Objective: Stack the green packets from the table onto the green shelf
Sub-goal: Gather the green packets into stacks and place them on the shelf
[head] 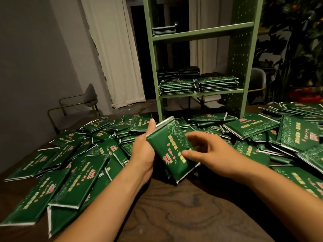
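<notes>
Dark wood with a swirling grain makes up the desk (183,215), and loose green packets (73,173) lie scattered over its left, back and right parts. At the far edge stands the green shelf (202,33), its right side panel dotted with small holes. Neat stacks of packets (197,82) sit on its lower board, and a small pile (163,30) on the board above. The left hand (145,151) and the right hand (208,151) together hold a small stack of packets (172,152) tilted above the desk, with the fingers of both curled round its edges. Behind hang pale curtains (113,49) beside a grey wall (35,49). A chair (87,100) with a brass frame stands at the left, and a dark leafy plant (297,41) at the right.
</notes>
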Action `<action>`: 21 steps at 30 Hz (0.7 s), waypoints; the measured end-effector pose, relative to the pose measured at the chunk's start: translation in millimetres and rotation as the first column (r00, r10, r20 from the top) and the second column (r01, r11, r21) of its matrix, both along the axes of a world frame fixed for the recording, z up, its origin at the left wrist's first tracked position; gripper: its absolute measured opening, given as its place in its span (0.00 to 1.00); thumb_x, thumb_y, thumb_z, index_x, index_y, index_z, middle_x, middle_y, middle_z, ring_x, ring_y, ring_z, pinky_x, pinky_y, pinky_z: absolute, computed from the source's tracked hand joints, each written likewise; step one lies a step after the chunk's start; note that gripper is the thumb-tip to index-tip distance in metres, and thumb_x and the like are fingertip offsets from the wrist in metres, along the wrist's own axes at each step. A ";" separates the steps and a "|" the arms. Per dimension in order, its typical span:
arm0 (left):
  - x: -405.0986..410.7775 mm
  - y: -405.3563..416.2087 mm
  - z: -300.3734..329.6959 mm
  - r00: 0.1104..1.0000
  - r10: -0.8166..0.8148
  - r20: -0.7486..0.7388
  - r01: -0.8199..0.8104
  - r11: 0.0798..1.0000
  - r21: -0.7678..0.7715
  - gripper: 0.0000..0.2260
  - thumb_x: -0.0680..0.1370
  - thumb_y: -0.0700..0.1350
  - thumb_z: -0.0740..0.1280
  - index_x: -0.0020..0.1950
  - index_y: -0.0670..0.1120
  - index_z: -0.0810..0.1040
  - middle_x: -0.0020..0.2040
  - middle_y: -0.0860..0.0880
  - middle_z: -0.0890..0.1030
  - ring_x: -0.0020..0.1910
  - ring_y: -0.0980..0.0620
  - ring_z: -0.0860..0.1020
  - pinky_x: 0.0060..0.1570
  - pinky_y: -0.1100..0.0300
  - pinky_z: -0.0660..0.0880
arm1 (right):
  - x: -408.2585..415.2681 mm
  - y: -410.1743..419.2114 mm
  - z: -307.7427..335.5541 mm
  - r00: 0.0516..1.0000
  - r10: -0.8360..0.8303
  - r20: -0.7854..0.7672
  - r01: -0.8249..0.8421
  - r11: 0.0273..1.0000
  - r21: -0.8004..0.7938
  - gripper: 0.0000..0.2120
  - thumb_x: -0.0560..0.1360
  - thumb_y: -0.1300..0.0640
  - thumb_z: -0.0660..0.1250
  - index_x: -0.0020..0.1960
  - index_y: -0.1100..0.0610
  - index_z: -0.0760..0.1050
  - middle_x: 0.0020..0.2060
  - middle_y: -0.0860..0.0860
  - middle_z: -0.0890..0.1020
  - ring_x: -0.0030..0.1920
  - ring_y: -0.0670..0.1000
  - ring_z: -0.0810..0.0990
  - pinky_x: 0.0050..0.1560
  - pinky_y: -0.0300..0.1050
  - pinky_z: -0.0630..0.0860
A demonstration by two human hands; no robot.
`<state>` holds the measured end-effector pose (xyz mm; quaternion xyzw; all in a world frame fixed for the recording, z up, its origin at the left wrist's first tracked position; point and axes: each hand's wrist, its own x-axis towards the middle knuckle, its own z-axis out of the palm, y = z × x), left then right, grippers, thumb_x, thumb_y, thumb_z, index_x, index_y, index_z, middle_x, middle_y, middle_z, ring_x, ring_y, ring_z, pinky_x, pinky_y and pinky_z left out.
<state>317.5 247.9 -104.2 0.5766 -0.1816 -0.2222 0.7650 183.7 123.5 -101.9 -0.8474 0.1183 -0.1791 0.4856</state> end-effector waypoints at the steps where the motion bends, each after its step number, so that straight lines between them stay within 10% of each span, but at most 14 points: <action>1: 0.5 0.2 -0.8 0.999 -0.030 -0.027 0.029 0.999 -0.027 0.27 0.78 0.65 0.62 0.48 0.42 0.86 0.49 0.39 0.86 0.48 0.42 0.85 0.61 0.42 0.78 | 0.2 2.7 0.8 1.000 0.026 -0.005 -0.026 0.998 0.055 0.06 0.77 0.57 0.72 0.52 0.48 0.79 0.47 0.46 0.84 0.48 0.42 0.83 0.54 0.30 0.76; 6: -9.7 6.1 0.4 0.947 -0.257 0.195 0.248 0.966 0.069 0.22 0.76 0.61 0.65 0.62 0.47 0.81 0.56 0.46 0.86 0.56 0.47 0.84 0.56 0.50 0.79 | 7.7 1.1 -2.4 0.988 -0.100 0.122 0.035 0.894 0.448 0.08 0.81 0.59 0.65 0.47 0.62 0.80 0.42 0.56 0.86 0.42 0.53 0.83 0.46 0.48 0.77; 9: -9.5 2.6 -7.7 0.865 -0.217 0.452 0.113 0.962 0.247 0.11 0.75 0.40 0.76 0.52 0.52 0.79 0.46 0.54 0.86 0.45 0.63 0.84 0.44 0.70 0.77 | 8.1 1.7 -4.3 0.990 -0.099 0.101 0.053 0.925 0.377 0.05 0.79 0.64 0.67 0.51 0.58 0.81 0.45 0.54 0.86 0.45 0.54 0.85 0.45 0.45 0.81; 14: -2.5 10.4 -9.7 0.706 -0.376 0.600 0.125 0.901 0.416 0.07 0.74 0.39 0.76 0.50 0.46 0.85 0.45 0.46 0.86 0.43 0.54 0.83 0.49 0.59 0.78 | 0.2 -8.5 8.3 0.941 -0.229 0.249 0.152 0.944 0.293 0.28 0.71 0.64 0.76 0.67 0.47 0.72 0.54 0.47 0.80 0.50 0.43 0.83 0.42 0.32 0.79; 21: 0.4 11.4 -2.7 0.843 -0.106 0.528 0.041 0.990 0.134 0.09 0.74 0.40 0.76 0.53 0.47 0.83 0.47 0.52 0.88 0.47 0.54 0.86 0.44 0.62 0.81 | -7.0 -18.8 9.9 0.981 -0.108 0.162 0.049 0.942 0.332 0.10 0.78 0.69 0.66 0.56 0.60 0.79 0.49 0.53 0.87 0.50 0.51 0.86 0.45 0.38 0.80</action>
